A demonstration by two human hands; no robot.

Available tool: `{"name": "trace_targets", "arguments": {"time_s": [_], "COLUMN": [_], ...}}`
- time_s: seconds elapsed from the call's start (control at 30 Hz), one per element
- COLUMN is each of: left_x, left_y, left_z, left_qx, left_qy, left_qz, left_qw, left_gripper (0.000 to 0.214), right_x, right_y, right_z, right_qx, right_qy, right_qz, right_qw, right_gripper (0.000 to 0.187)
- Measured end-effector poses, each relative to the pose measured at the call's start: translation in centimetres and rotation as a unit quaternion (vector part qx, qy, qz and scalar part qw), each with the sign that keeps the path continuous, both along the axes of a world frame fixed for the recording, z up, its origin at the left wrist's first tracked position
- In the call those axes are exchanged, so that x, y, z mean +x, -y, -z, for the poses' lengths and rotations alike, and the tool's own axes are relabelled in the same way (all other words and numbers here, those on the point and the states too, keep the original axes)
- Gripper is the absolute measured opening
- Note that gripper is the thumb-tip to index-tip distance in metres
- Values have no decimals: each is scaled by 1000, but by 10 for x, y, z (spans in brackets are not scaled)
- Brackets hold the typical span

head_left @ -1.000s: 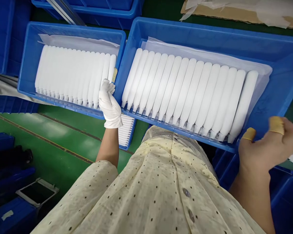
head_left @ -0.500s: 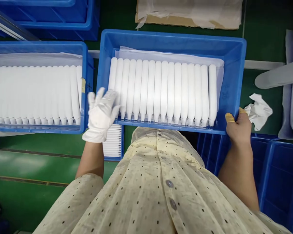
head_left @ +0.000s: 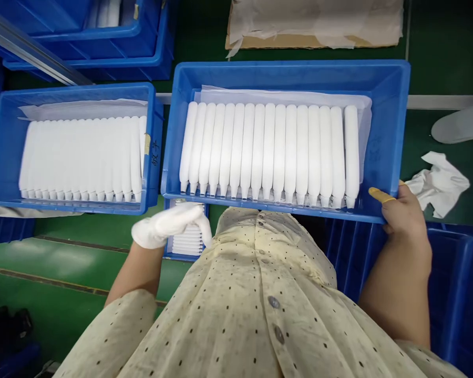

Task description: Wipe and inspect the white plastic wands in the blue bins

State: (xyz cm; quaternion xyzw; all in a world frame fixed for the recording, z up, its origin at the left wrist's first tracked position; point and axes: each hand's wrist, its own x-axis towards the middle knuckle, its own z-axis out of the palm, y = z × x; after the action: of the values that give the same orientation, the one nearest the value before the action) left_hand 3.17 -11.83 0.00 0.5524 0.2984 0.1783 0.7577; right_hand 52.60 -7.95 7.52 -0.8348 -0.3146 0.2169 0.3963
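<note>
Along the near rim of a blue plastic crate [head_left: 268,208], the right hand [head_left: 402,210] grips the corner, bare but for a yellow finger cot [head_left: 381,195] on the digit lying across the top. The other fingers curl out of sight behind the crate wall, so the hand is narrowly closed on the plastic. Inside, white tapered tubes [head_left: 268,149] lie side by side on a tissue liner [head_left: 284,97], their rounded ends away from the person and narrow tips toward the near rim. They look light, stiff and smooth, perhaps slippery (that is judged from the sheen alone), so a hold around the thick body seems safer than a pinch at the thin tip. Packed this closely, they prop one another up.

The left hand [head_left: 169,226], in a white cotton glove, is blurred. Its fingers lie straight and close together, holding nothing visible, just over a smaller blue crate [head_left: 185,256] with a stack of flat white pieces [head_left: 187,244]. A second blue crate [head_left: 74,90] with a similar row of tubes [head_left: 82,157] sits to the left, and crumpled tissue [head_left: 439,184] lies to the right.
</note>
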Motion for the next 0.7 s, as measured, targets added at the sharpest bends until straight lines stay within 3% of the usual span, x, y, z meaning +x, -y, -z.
{"name": "trace_targets", "arguments": {"time_s": [0.03,0.1,0.17,0.23,0.33,0.5,0.6,0.7], "left_x": [12,44,79,110,141,160,160,153], "left_y": [11,25,28,22,9,12,26,48], "left_z": [13,36,49,47,30,5,-7,-23], "left_qx": [-75,-174,-255,-339,-430,-428,-387,-342], "left_qy": [26,64,108,157,198,181,245,308], "left_qz": [1,-119,-184,-199,-240,-398,-453,-500], "left_qw": [997,975,943,906,847,791,765,733], "left_gripper": [81,77,84,82,65,41,35,36], "right_x": [1,4,8,10,6,0,1,-17], "right_y": [0,1,3,7,13,37,51,67], "right_z": [-1,0,3,4,3,-2,-9,-28], "right_qx": [2,13,30,52,89,108,103,116], "right_qy": [-19,-42,-56,-65,-79,-32,-23,-25], "right_qz": [-8,-26,-37,-44,-64,-72,-101,-109], "right_qw": [1000,999,997,996,991,991,989,987], "right_gripper": [51,60,64,66,68,44,43,55]}}
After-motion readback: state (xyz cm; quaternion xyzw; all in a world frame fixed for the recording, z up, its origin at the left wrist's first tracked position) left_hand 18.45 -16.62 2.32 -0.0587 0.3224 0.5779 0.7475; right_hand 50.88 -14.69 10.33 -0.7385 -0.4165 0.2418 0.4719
